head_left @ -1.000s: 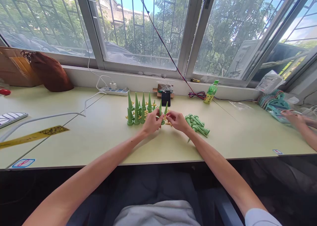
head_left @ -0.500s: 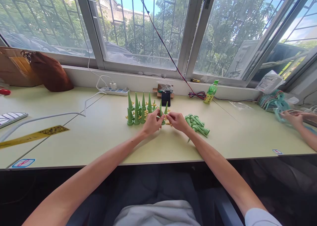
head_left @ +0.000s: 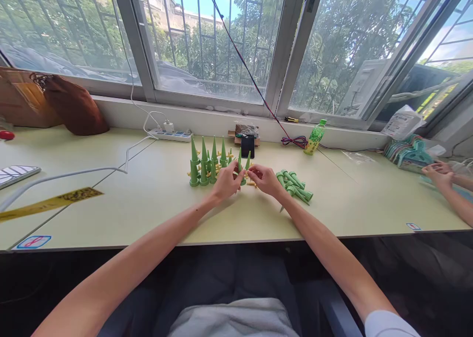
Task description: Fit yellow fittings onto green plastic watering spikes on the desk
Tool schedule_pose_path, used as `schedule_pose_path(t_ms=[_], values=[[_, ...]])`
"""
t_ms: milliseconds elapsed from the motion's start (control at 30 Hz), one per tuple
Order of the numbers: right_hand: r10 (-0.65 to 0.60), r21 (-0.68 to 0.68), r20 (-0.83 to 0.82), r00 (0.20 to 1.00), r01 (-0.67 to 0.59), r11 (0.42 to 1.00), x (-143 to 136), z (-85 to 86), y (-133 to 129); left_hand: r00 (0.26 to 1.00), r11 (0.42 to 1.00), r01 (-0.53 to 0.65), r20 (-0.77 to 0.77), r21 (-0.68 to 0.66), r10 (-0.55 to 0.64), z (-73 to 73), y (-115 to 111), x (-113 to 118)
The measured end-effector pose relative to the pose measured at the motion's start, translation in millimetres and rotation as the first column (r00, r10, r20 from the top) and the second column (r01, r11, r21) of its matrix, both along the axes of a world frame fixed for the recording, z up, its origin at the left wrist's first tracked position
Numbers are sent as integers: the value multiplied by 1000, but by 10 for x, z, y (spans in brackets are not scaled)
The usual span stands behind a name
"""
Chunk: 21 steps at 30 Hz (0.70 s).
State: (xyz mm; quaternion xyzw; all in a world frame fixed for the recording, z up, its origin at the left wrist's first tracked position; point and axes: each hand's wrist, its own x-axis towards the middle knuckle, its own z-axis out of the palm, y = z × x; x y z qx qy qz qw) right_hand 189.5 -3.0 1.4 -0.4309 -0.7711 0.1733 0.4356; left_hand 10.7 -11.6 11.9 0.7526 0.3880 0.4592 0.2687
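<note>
My left hand [head_left: 226, 182] is closed around a green cone-shaped spike [head_left: 240, 160], its point up and its base partly covered by my fingers. Close on its right, my right hand [head_left: 266, 179] pinches at the spike with thumb and forefinger; what sits between those fingertips is too small to make out. Another green cone [head_left: 248, 160] rises just behind the fingertips. Left of my hands stand several upright green spikes [head_left: 194, 172] in rows, with small yellow pieces among them. A few loose yellow pieces [head_left: 252, 183] lie beneath my right hand.
Several green spikes [head_left: 293, 183] lie in a pile right of my right hand. Behind are a black phone [head_left: 247, 146], a green-labelled bottle [head_left: 315, 137] and a power strip [head_left: 173, 135]. At far right, another person's hands [head_left: 441, 174] work near teal plastic items [head_left: 410, 152].
My hands stay together at nearly the same spot, with only slight finger movement. The other person's hands at far right have shifted, away from the teal items' front edge.
</note>
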Motion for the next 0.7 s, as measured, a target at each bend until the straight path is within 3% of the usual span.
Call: schedule_pose_path(t_ms=[700], values=[[46, -17, -7, 999, -46, 999, 2, -5, -14, 1000, 1000, -21, -7, 16, 21, -7, 17, -1]])
